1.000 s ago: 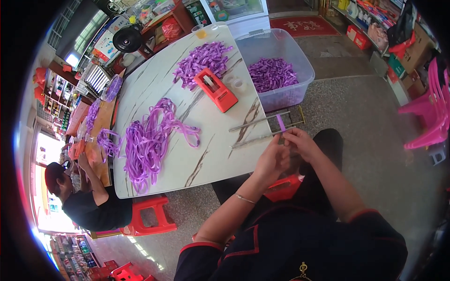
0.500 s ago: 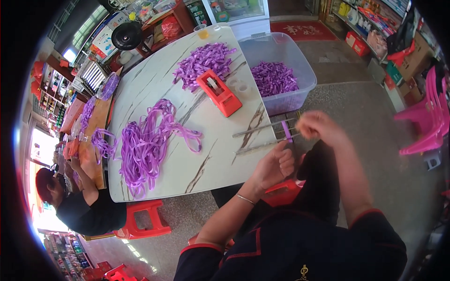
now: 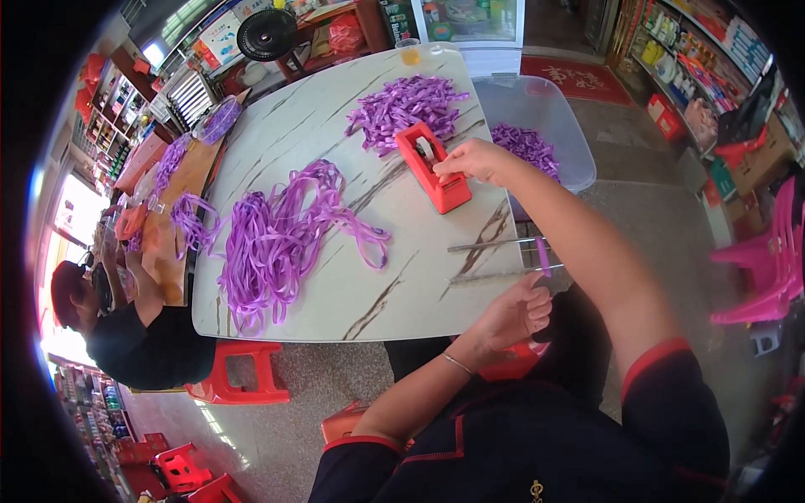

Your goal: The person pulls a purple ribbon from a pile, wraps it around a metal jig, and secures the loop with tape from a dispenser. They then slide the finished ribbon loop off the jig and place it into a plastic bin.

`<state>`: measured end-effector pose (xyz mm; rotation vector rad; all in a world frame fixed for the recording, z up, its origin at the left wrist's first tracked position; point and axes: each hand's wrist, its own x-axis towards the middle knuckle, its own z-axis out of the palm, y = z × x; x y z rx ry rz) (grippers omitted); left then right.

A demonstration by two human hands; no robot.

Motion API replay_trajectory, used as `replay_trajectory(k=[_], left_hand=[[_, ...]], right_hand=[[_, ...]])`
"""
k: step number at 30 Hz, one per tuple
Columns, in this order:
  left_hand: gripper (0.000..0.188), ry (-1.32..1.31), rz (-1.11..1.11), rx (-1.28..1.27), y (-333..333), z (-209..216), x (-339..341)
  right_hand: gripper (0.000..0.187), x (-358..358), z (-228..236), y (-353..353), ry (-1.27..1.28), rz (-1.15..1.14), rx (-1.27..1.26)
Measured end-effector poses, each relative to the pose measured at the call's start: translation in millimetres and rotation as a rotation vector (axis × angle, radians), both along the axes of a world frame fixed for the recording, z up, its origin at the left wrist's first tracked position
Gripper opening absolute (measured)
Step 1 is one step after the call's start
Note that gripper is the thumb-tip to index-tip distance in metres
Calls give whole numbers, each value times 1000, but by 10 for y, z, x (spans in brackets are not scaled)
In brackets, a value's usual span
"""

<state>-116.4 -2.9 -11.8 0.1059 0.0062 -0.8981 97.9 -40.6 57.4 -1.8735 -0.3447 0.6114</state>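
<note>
My right hand (image 3: 476, 161) reaches over the red tape dispenser (image 3: 449, 194), thumb and fingertips pinched at its tape end; the tape itself is too small to make out. Near the table's right edge, my left hand (image 3: 518, 315) has curled fingers, its thumb against the lower end of a short purple ribbon (image 3: 543, 256). That ribbon lies across two thin metal rods (image 3: 486, 245), which jut over the tabletop. A tangle of long purple ribbons (image 3: 272, 251) lies on the left of the table. Behind the dispenser is a heap of short purple ribbon pieces (image 3: 402, 109).
A clear plastic tub (image 3: 580, 168) with more purple pieces stands beyond the marble-patterned table (image 3: 352, 289). A cup of yellow liquid (image 3: 409, 55) sits at the far edge. On the left, another person (image 3: 138, 335) works at a wooden table. Pink chairs (image 3: 767, 260) stand right.
My right hand has moved from beside the rods, forward and left to the tape dispenser. My left hand stays by the ribbon on the rods. The whole view has shifted slightly.
</note>
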Motion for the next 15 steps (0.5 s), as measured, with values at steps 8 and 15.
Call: replay_trajectory(k=[8,15], left_hand=[[31,2,-8,-14,7,-31,12],[33,15,0,59,20,51,-17]], right_hand=[[22,-203,324,-71,164,-101,108],[23,-718,-112,-158,113,-148,174]])
